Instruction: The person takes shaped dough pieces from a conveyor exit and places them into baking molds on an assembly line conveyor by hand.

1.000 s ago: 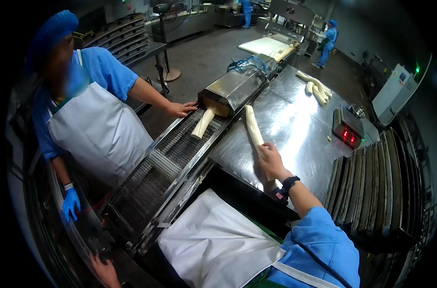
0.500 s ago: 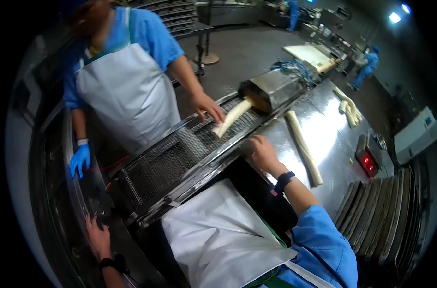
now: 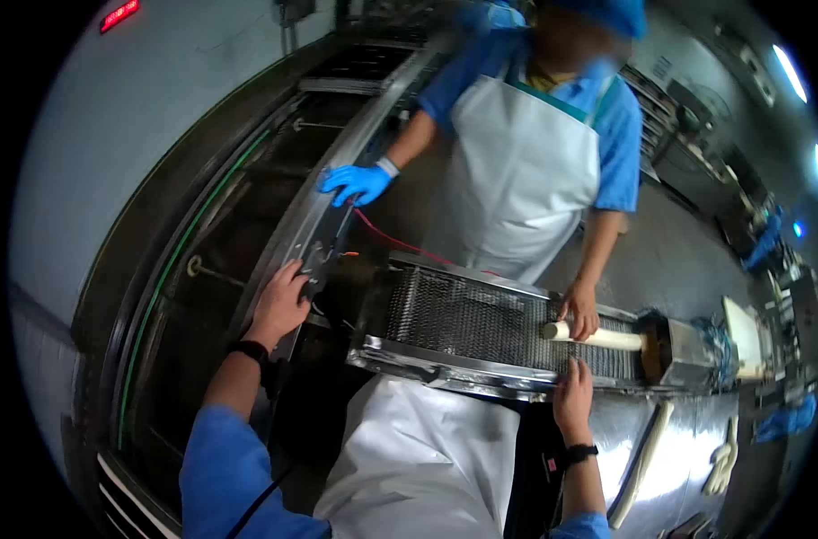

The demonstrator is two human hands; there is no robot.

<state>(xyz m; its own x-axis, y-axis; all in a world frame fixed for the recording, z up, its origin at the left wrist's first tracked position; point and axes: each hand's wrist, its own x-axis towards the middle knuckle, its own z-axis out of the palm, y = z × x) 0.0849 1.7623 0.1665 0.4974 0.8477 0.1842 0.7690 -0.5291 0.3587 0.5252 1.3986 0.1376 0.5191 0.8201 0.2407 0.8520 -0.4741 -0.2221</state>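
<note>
My left hand rests on the metal rail of the long machine at the left, its fingers apart and holding nothing. At the near edge of the mesh conveyor is my right hand, fingers stretched upward over the rim, no object visible in it. Just beyond it a pale dough roll lies on the mesh, one end at the mouth of a metal housing. A co-worker's bare hand touches that roll from the far side. The co-worker's blue-gloved hand lies on the rail.
Right of me, a steel table bears a long dough strip and a twisted dough piece. A red cord runs beside the conveyor's far left end. The co-worker stands across the conveyor.
My view has swung left toward the long rail. The dough roll extends farther along the mesh, and the co-worker's bare hand now rests on it. My hands stay near the rail and conveyor edge.
</note>
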